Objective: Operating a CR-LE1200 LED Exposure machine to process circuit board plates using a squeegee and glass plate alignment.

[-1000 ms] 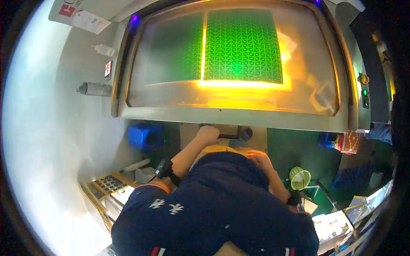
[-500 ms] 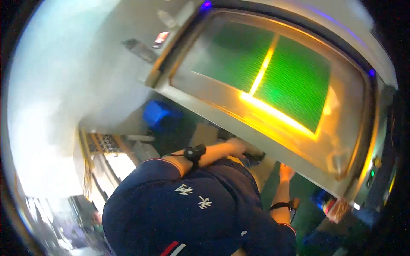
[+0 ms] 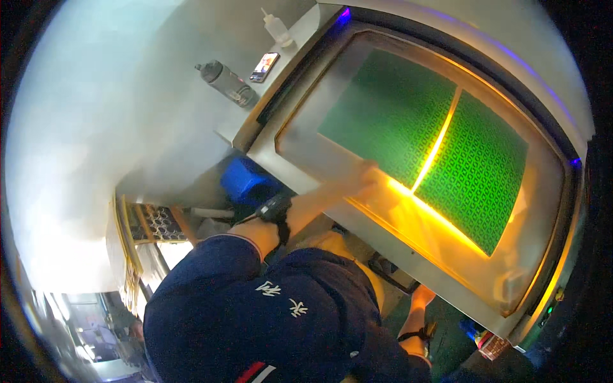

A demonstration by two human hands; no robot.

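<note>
Two green patterned panels lie side by side on a lit glass bed inside a metal frame. Yellow light glows in the gap between them and along their near edge. My left hand is over the bed beside the near edge of the left panel. Motion smears its fingers, so I cannot tell whether it touches the panel. Low at the frame's front edge is my right hand, its fingers mostly hidden by the edge.
A pale ledge on the left carries a grey bottle, a phone and a squeeze bottle. Below it stands a blue bin. A rack with a patterned board is at far left; a reddish package sits low right.
My left hand has risen from below the frame's front edge to over the lit bed. My right hand stays by the front edge. The whole view has shifted, with the bed now further right and lower.
</note>
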